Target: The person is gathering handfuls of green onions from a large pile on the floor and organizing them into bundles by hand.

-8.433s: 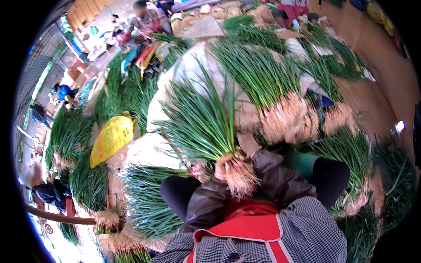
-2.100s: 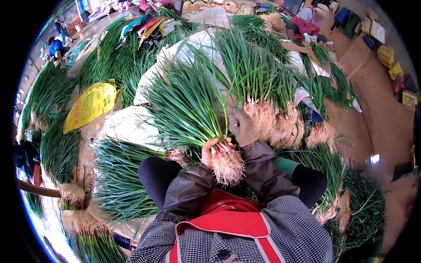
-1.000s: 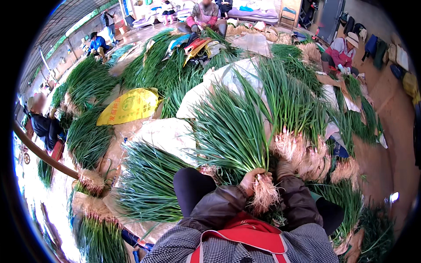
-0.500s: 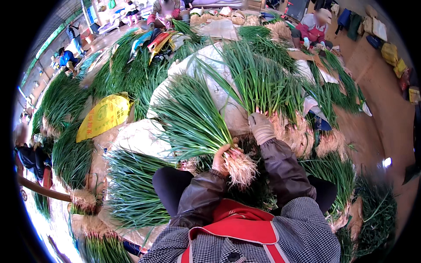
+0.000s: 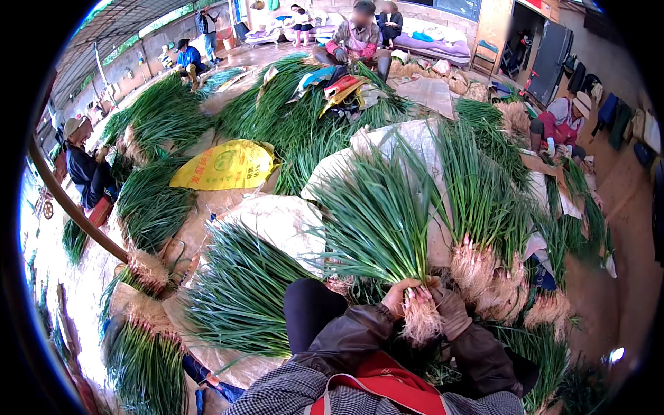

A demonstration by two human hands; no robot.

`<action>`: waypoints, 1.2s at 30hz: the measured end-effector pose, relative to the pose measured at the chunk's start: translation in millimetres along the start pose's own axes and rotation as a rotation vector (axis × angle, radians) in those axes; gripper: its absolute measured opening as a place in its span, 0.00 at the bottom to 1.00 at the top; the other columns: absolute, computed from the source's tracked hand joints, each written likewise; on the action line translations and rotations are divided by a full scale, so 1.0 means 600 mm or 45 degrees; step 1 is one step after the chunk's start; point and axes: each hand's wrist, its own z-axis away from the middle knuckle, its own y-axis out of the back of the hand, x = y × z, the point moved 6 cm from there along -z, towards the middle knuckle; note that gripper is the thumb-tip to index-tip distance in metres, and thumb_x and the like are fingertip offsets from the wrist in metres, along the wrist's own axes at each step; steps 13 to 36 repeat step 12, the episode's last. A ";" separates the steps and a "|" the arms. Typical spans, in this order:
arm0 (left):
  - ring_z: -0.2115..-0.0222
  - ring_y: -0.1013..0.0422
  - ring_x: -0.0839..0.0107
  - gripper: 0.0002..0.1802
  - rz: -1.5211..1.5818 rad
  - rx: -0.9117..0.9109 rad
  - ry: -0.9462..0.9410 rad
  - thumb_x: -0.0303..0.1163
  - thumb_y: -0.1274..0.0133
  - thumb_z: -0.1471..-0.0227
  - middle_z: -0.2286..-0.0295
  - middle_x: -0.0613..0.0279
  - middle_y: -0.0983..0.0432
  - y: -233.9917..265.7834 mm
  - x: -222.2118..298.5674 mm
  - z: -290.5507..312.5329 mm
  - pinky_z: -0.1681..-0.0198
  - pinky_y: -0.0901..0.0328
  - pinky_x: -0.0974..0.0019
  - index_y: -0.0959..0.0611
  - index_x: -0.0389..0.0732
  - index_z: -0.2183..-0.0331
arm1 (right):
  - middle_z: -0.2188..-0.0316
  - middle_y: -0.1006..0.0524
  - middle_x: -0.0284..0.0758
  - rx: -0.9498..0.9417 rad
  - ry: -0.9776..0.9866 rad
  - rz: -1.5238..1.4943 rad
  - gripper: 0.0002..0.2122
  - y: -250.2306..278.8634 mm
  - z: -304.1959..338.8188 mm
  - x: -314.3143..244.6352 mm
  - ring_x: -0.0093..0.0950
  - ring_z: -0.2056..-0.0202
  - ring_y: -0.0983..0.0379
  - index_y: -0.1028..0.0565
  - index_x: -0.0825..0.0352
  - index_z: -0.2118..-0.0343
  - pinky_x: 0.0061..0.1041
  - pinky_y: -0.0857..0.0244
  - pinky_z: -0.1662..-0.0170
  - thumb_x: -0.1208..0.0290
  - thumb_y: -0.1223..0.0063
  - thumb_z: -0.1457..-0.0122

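A fanned bunch of scallion-like greens (image 5: pixel 384 214) stands tilted in front of me, its long leaves pointing away and its pale, tangled roots (image 5: pixel 420 318) toward me. My left hand (image 5: pixel 398 297) wraps round the pinkish stem bases from the left. From the right, my gloved right hand (image 5: pixel 451 310) closes on the same bases, just above the roots; its fingertips are partly hidden behind the stems. Just beyond that glove, more rooted bunches (image 5: pixel 477 207) lie side by side. Another large pile of greens (image 5: pixel 242 290) rests left of my knee.
Pale sacking (image 5: pixel 280 225) and a yellow printed bag (image 5: pixel 228 166) lie among the piles. A curved brown pole (image 5: pixel 72 207) crosses the left side. Co-workers sit at the left (image 5: pixel 86 166), the back (image 5: pixel 356 41) and the right (image 5: pixel 561 124). Clothes hang along the right wall.
My right hand has left the neighbouring bunch and come down to the held bunch's bases. The held leaves stand more upright. The view has swung left and up.
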 end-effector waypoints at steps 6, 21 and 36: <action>0.58 0.32 0.58 0.21 0.152 0.147 -0.096 0.34 0.55 0.56 0.60 0.50 0.29 -0.033 -0.009 0.003 0.51 0.39 0.56 0.27 0.32 0.59 | 0.60 0.26 0.36 0.023 -0.747 -1.103 0.15 0.022 -0.014 0.130 0.30 0.60 0.29 0.30 0.64 0.55 0.22 0.36 0.58 0.67 0.55 0.44; 0.57 0.33 0.58 0.23 0.104 0.041 -0.146 0.34 0.54 0.56 0.60 0.52 0.29 -0.036 -0.020 0.024 0.49 0.41 0.55 0.28 0.34 0.57 | 0.52 0.31 0.42 -0.084 -0.414 -0.866 0.29 -0.063 -0.086 0.080 0.34 0.51 0.35 0.38 0.60 0.46 0.25 0.44 0.48 0.46 0.57 0.47; 0.57 0.33 0.58 0.23 0.104 0.041 -0.146 0.34 0.54 0.56 0.60 0.52 0.29 -0.036 -0.020 0.024 0.49 0.41 0.55 0.28 0.34 0.57 | 0.52 0.31 0.42 -0.084 -0.414 -0.866 0.29 -0.063 -0.086 0.080 0.34 0.51 0.35 0.38 0.60 0.46 0.25 0.44 0.48 0.46 0.57 0.47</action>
